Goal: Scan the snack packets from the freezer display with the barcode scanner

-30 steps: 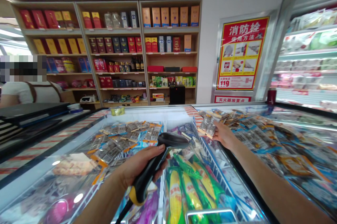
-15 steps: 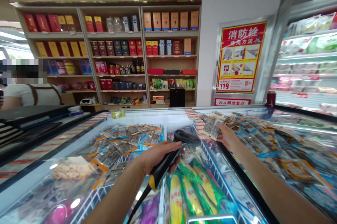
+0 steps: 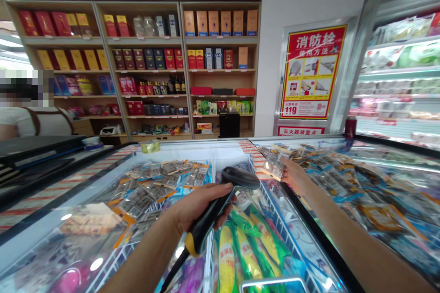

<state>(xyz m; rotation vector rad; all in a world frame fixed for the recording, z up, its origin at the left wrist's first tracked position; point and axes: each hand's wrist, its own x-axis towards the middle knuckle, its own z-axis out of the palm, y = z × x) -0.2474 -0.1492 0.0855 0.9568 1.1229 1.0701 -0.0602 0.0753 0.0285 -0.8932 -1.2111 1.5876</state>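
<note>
My left hand (image 3: 202, 206) is wrapped round the handle of a black and yellow barcode scanner (image 3: 242, 177), whose head points right over the freezer. A cable runs down from its grip. In my right hand (image 3: 292, 176) is a small flat clear packet (image 3: 274, 164), pinched at its right edge, with the scanner's head to its left and a little lower. One pile of similar packets (image 3: 330, 174) lies on the glass by my right arm. Another pile (image 3: 165, 178) lies left of the scanner. What is printed on the held packet is too small to read.
Beneath the glass, wire baskets hold bagged corn cobs (image 3: 245, 247) and other packs. A roll of tape (image 3: 150, 146) sits on the freezer's far edge. Shelves of boxes (image 3: 147, 59) line the back wall. A person (image 3: 34, 116) stands at the far left, by a dark counter.
The view has shifted slightly, so most things sit a little further left. Both hands keep their hold on the scanner and the packet, with little movement otherwise.
</note>
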